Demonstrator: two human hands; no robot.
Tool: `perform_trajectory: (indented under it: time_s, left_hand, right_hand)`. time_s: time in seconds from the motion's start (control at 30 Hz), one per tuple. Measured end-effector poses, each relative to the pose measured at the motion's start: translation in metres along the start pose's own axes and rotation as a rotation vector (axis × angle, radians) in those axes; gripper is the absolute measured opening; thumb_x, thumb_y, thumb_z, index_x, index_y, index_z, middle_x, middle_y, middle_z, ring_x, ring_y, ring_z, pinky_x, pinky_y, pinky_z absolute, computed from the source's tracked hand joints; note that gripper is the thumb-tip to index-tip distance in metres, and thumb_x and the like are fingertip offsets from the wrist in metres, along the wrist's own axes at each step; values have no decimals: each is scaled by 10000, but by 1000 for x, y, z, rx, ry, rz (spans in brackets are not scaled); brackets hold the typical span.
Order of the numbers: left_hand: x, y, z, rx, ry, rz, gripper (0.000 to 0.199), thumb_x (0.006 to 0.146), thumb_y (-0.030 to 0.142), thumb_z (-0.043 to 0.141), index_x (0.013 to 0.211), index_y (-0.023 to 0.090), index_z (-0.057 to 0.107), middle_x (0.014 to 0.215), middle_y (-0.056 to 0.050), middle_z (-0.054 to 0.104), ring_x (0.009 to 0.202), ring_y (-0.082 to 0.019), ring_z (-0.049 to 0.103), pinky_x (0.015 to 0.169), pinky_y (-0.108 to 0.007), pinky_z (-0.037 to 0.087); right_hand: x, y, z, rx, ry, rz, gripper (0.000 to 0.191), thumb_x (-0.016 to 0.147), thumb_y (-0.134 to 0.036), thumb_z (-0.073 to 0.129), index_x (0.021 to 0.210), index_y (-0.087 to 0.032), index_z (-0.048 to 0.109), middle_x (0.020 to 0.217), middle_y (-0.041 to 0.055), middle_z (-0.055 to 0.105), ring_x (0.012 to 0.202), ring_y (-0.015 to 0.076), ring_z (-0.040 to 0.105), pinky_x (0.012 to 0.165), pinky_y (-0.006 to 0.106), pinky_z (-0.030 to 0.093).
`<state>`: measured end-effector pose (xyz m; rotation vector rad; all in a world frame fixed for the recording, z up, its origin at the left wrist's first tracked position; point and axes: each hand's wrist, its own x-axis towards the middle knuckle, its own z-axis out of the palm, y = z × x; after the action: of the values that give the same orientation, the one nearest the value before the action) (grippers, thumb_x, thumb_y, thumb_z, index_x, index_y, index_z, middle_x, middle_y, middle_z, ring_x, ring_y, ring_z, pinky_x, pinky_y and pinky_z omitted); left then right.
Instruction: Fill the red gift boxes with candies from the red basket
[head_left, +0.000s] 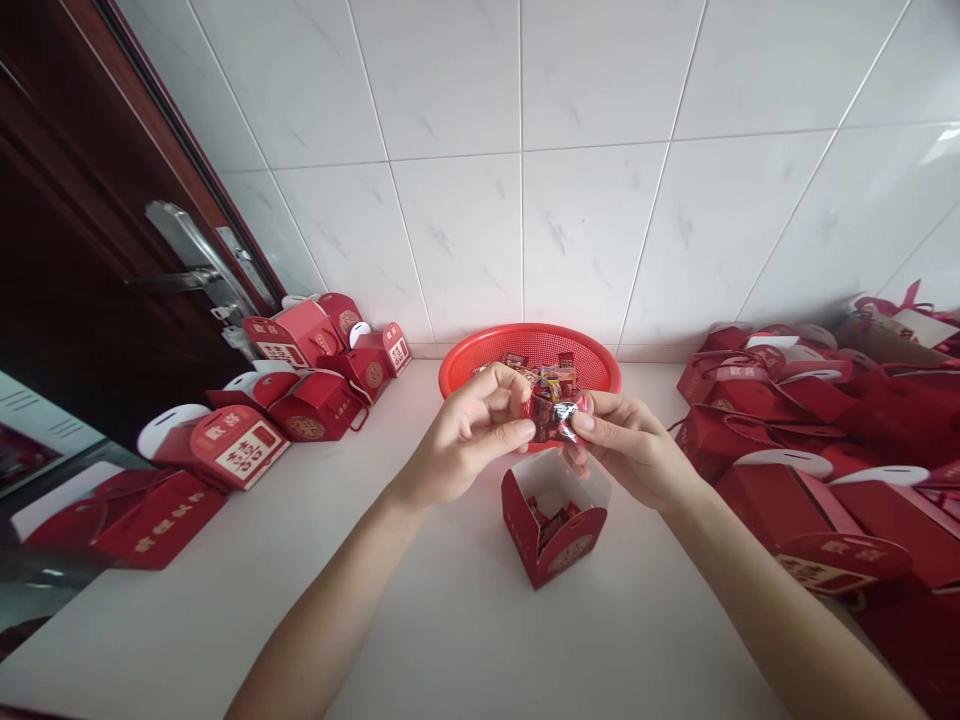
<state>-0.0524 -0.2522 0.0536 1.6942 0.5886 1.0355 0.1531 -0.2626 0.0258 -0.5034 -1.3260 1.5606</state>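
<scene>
A: In the head view, what did the left hand [469, 435] have?

B: Its thumb and fingers were pinched close together on some wrapped sweets [559, 420], raised above the counter [450, 640].

A: And the right hand [641, 450]?

B: That one gripped the little cluster from the other side, its thumb pressed over a shiny piece. The sweets bridged the space between both hands.

A: How did they look?

B: Glossy and crinkled. They were red toward the ends and dark in the middle, with a silvery, black-marked part catching light beside the right thumb. Fingers covered some of it, so I couldn't tell how many pieces there were.

A: What stood below the hands?

B: An open box [517, 520], red outside and pale inside, with a round gold pattern on its front. Red-wrapped candies [555, 523] lay in it.

A: And beyond them?

B: A red basket [453, 375] with more sweets, near the tiled wall [457, 100].

A: To the sides?

B: Well left of the left hand stood gold-lettered red boxes [306, 405]; right of the right hand, more boxes [795, 510] crowded together.
</scene>
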Motion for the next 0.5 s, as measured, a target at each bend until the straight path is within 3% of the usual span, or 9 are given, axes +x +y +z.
perform_trajectory:
  time_s: [0.13,0.23,0.37,0.5]
  left_hand:
    - [1,0,-1,1,-6,-33,242,842,321,705,859,216,487,744,22,513,668,-122,505,624,-249,469]
    - [1,-1,-1,80,-2,-34,213,856,306,692,915,216,508,772,21,551,690,-123,538,666,-256,491]
    - [0,-4,1,214,-22,-2,243,865,263,686,1057,217,544,925,-20,651,846,-157,634,788,-288,520]
    - [1,-8,2,284,-63,-34,300,888,314,687,1148,207,582,1022,-57,696,933,-193,665,856,-329,529]
  right_hand:
    - [0,-1,-1,-14,-15,36,290,848,-394,764,702,-171,648,592,-13,593,536,122,537,547,272,484]
    - [0,-2,-3,-129,62,-28,276,863,-393,753,721,-180,649,641,-10,617,583,128,571,612,280,505]
    - [0,-5,-5,-326,185,-124,270,890,-410,725,752,-189,654,727,6,665,675,148,625,697,293,517]
    - [-2,-9,-4,-471,154,-188,272,892,-418,718,765,-183,668,738,18,643,724,168,611,707,313,519]
